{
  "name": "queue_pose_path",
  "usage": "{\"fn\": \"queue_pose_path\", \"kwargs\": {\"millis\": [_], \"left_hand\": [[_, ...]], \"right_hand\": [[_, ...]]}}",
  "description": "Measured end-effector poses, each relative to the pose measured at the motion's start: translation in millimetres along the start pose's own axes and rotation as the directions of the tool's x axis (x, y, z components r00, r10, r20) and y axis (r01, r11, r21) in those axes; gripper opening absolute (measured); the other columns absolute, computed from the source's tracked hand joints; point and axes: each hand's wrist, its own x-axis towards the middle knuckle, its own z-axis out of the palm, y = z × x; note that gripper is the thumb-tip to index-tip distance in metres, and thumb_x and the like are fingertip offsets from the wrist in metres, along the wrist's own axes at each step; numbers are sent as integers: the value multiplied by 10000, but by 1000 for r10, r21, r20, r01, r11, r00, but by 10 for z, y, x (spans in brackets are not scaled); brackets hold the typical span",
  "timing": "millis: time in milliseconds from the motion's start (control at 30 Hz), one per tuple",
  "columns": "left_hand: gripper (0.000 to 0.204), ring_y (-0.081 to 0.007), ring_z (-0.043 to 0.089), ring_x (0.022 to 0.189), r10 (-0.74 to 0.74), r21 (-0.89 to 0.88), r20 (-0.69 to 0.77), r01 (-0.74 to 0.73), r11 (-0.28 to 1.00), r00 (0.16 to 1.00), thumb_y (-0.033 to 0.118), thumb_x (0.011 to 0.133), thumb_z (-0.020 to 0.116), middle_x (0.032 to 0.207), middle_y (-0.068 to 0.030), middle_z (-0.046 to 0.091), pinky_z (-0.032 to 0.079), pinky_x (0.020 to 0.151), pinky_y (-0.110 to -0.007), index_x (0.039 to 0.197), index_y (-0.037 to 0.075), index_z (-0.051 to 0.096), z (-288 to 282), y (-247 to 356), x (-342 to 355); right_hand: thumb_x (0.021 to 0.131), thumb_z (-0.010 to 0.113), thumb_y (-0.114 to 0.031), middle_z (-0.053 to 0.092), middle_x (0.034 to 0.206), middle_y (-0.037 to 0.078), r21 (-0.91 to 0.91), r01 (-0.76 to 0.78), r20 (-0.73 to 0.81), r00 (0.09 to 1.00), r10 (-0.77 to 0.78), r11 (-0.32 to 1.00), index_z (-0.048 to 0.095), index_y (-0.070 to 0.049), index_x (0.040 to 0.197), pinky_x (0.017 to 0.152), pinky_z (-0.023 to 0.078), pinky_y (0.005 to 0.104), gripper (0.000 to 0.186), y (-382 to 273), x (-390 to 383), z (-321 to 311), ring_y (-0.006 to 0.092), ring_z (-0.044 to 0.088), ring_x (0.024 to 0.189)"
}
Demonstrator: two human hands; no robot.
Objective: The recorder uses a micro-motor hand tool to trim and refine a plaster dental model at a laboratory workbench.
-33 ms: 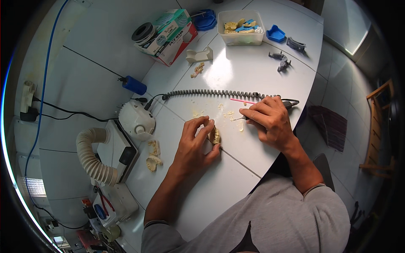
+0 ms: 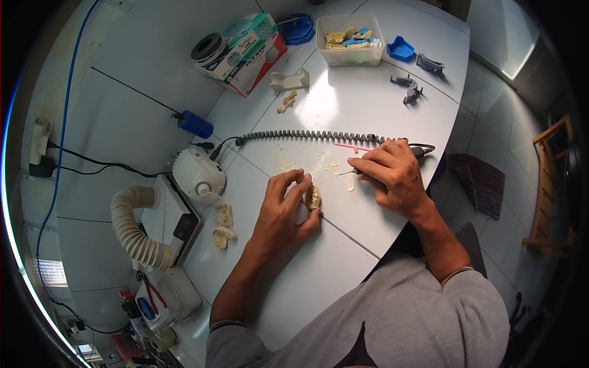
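My left hand (image 2: 285,205) is closed on a small yellowish dental model (image 2: 315,197), its row of teeth showing past my fingertips; the fingers hide the rest. To the right, my right hand (image 2: 392,175) grips a dark corded handpiece (image 2: 420,151). Its thin metal tip (image 2: 347,172) points left, a short way from the model and not touching it. Between the hands lie pale crumbs and shavings (image 2: 332,165). Just above the right fingers lies a thin pink stick (image 2: 351,146), partly covered by the hand.
A coiled black cable (image 2: 307,135) crosses the table beyond my hands. Left are a white motor unit (image 2: 199,175), dental casts (image 2: 223,236) and a ribbed hose (image 2: 132,227). Farther back stand mask boxes (image 2: 257,64), a plastic tub (image 2: 350,58), a blue mould (image 2: 401,49) and grey articulators (image 2: 410,91).
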Motion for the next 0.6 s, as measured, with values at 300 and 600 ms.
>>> {"fn": "queue_pose_path", "kwargs": {"millis": [300, 600], "left_hand": [[724, -382, 622, 1314, 1, 30, -91, 2, 1000, 996, 74, 721, 891, 1415, -224, 613, 576, 1094, -475, 1410, 17, 676, -19, 13, -52], [702, -384, 633, 1302, -29, -6, -43, 29, 1000, 999, 91, 734, 900, 1402, -222, 614, 570, 1102, -465, 1393, 10, 669, 18, -2, -44]], "right_hand": [[866, 871, -158, 782, 974, 5, -20, 10, -8, 1000, -10, 1000, 852, -132, 1187, 861, 452, 394, 323, -17, 16, -12, 198, 637, 894], [860, 878, -162, 777, 966, -8, -20, 10, 1, 1000, -10, 1000, 852, -137, 1194, 849, 443, 391, 336, 5, -4, 4, 195, 630, 889]]}}
